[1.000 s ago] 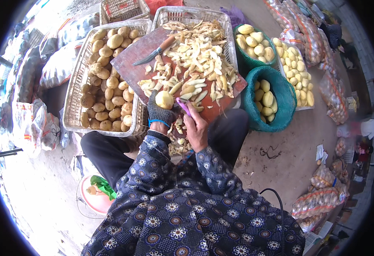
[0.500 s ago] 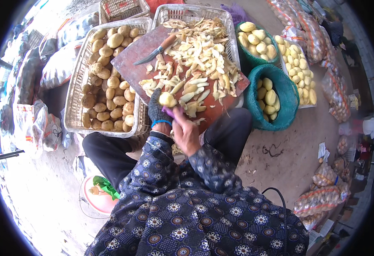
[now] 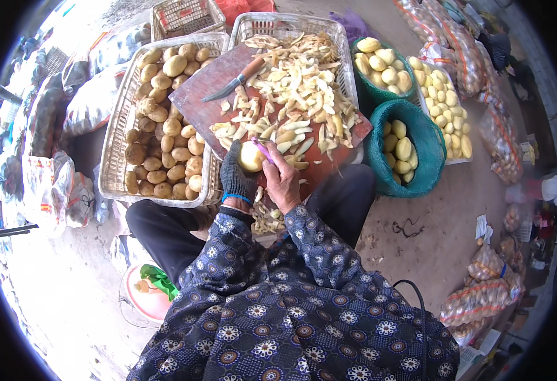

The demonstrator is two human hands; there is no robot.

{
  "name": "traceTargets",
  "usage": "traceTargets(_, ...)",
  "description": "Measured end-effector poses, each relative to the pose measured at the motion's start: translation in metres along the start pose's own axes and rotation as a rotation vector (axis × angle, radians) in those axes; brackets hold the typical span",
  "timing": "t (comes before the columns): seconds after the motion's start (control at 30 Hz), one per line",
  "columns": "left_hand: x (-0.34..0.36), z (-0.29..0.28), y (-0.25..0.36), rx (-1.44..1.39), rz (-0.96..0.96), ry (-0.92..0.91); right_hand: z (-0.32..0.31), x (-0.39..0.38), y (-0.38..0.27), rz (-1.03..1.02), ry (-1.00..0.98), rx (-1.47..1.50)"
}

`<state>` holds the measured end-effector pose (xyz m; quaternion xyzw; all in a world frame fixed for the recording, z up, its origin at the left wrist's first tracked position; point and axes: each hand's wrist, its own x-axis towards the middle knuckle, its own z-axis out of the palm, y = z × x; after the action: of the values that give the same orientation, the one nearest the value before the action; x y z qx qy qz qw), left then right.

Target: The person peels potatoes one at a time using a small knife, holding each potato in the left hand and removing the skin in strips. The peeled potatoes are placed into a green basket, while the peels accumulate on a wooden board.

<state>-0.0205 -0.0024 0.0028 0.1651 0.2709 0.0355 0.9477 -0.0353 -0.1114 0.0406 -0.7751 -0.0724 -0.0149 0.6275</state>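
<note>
In my gloved left hand [image 3: 236, 176] sits a pale, mostly peeled potato [image 3: 251, 157], the dark grey fingers wrapped round its left side. My bare right hand [image 3: 281, 180] grips a purple peeler [image 3: 262, 150], whose head lies against the potato's upper right. Both hands are over the near edge of a reddish board [image 3: 196, 95]. Heaped potato peelings [image 3: 310, 82] cover much of that board. A knife [image 3: 237, 77] with a wooden handle lies on its upper left part, blade toward the left.
Left of the board stands a white crate [image 3: 114, 136] of unpeeled potatoes. To the right are a teal mesh basket [image 3: 380, 181], a green basket [image 3: 364, 92] and a white box [image 3: 462, 157], all holding peeled potatoes. Filled mesh sacks [image 3: 481, 301] lie along the right side.
My right hand has drawn up beside the potato, and the peeler now shows plainly at its upper right. The potato shows larger in my left hand. The whole view has shifted slightly.
</note>
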Motion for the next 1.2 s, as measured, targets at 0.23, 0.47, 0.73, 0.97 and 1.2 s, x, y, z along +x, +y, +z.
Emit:
traceTargets(0.23, -0.021, -0.001, 0.004, 0.375, 0.298, -0.214, 0.004, 0.002, -0.007, -0.002, -0.118, 0.271)
traceTargets(0.47, -0.003, 0.002, 0.001, 0.561, 0.417, -0.19, -0.016, 0.019, -0.017, 0.181, -0.064, 0.145)
traceTargets(0.73, 0.02, -0.023, -0.003, -0.016, 0.157, -0.085, 0.007, -0.011, -0.025, -0.038, -0.019, -0.161)
traceTargets(0.97, -0.006, 0.007, 0.002, 0.051, 0.151, 0.079, -0.003, -0.057, -0.015, 0.081, -0.087, -0.019)
traceTargets(1.2, -0.01, 0.017, -0.001, 0.034, 0.2, 0.024, 0.01, -0.006, -0.011, -0.102, 0.027, -0.373)
